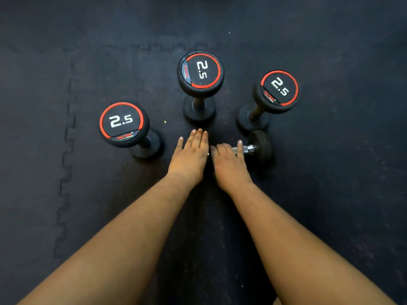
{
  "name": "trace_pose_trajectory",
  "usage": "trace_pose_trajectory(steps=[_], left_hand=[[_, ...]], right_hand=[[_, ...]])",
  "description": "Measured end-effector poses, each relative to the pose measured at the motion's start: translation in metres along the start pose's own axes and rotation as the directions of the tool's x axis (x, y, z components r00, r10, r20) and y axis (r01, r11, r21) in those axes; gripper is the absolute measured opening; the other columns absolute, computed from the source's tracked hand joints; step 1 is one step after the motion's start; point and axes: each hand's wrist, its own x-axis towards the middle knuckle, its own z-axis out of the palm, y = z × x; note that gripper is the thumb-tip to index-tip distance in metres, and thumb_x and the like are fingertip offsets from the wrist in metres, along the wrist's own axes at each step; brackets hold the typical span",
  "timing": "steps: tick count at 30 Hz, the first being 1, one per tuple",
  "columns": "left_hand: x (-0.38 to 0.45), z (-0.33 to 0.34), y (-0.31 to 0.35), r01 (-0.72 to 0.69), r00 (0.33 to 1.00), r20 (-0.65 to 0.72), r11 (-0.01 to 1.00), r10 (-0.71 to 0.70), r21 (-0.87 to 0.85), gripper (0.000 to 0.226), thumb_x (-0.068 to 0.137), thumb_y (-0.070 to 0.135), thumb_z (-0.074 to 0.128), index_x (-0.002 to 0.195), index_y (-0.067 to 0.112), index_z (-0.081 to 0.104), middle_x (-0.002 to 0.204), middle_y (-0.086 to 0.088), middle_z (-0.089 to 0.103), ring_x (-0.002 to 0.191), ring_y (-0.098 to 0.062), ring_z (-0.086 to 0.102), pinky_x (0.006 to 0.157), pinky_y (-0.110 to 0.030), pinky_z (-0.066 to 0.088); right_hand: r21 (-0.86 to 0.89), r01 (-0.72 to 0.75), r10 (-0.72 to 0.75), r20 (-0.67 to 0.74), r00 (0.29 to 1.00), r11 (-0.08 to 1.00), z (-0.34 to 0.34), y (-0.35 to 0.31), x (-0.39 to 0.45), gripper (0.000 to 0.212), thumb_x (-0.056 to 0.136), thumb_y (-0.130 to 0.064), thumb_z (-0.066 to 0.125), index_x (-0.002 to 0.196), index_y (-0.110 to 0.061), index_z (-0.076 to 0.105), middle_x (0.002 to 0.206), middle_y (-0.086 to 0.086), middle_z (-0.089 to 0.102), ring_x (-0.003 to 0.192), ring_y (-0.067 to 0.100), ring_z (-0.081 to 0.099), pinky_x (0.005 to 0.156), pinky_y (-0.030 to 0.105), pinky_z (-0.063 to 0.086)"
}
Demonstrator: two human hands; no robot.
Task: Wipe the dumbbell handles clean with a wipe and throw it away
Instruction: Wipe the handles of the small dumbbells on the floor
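Three dumbbells marked 2.5 stand on end on a dark interlocking floor mat (66, 150): one left (123, 124), one centre (200, 71), one right (278, 89). A fourth dumbbell (253, 148) lies flat, the right hand (229, 166) curled over its metal handle, the left hand (191, 155) flat beside it

Interlocking black rubber floor (330, 51) tiles carry three dumbbells standing on end: the left dumbbell (123, 124), the middle dumbbell (200, 72) and the right dumbbell (277, 89), each marked 2.5. A fourth dumbbell (259, 147) lies on its side just below the right one.
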Motion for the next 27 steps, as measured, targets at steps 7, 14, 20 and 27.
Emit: trace_pose_trajectory(steps=[7, 14, 20, 27], left_hand=[[-0.003, -0.001, -0.002, -0.016, 0.999, 0.031, 0.999, 0.015, 0.031, 0.120, 0.082, 0.026, 0.078, 0.161, 0.010, -0.011, 0.171, -0.007, -0.010, 0.157, -0.021, -0.010, 0.127, -0.051, 0.006], [-0.002, -0.005, -0.004, -0.023, 0.999, 0.044, 0.997, 0.020, 0.071, 0.123, 0.081, 0.029, 0.080, 0.161, 0.011, -0.012, 0.171, -0.006, -0.011, 0.157, -0.021, -0.011, 0.127, -0.052, 0.006], [-0.001, 0.000, -0.003, -0.011, 0.999, 0.035, 0.999, 0.009, 0.050, 0.124, 0.080, 0.030, 0.082, 0.161, 0.011, -0.011, 0.171, -0.007, -0.010, 0.157, -0.022, -0.008, 0.127, -0.051, 0.007], [-0.002, 0.000, -0.003, -0.023, 1.000, 0.022, 0.999, 0.022, 0.034, 0.123, 0.080, 0.029, 0.081, 0.161, 0.011, -0.009, 0.171, -0.007, -0.008, 0.158, -0.021, -0.007, 0.127, -0.050, 0.008]], right_hand=[[-0.004, 0.002, -0.003, -0.030, 1.000, 1.000, 0.011, 0.008, -0.040, 0.077, 0.090, -0.019, 0.054, 0.159, -0.010, 0.021, 0.163, 0.013, 0.025, 0.153, 0.031, 0.017, 0.119, 0.062, 0.020], [0.025, 0.007, -0.006, -0.060, 0.998, 1.000, 0.006, 0.016, -0.032, 0.070, 0.091, -0.016, 0.051, 0.156, -0.011, 0.029, 0.158, 0.011, 0.035, 0.150, 0.031, 0.026, 0.121, 0.058, 0.019], [-0.025, -0.083, 0.083, -0.032, 0.996, 0.996, 0.006, 0.030, -0.015, 0.068, 0.086, -0.020, 0.064, 0.150, -0.010, 0.040, 0.148, 0.012, 0.047, 0.145, 0.031, 0.036, 0.122, 0.057, 0.018], [0.010, -0.093, 0.094, -0.090, 0.992, 0.996, 0.020, 0.008, -0.032, 0.082, 0.083, -0.020, 0.067, 0.154, -0.004, 0.031, 0.159, 0.020, 0.032, 0.151, 0.039, 0.022, 0.122, 0.055, 0.020]])
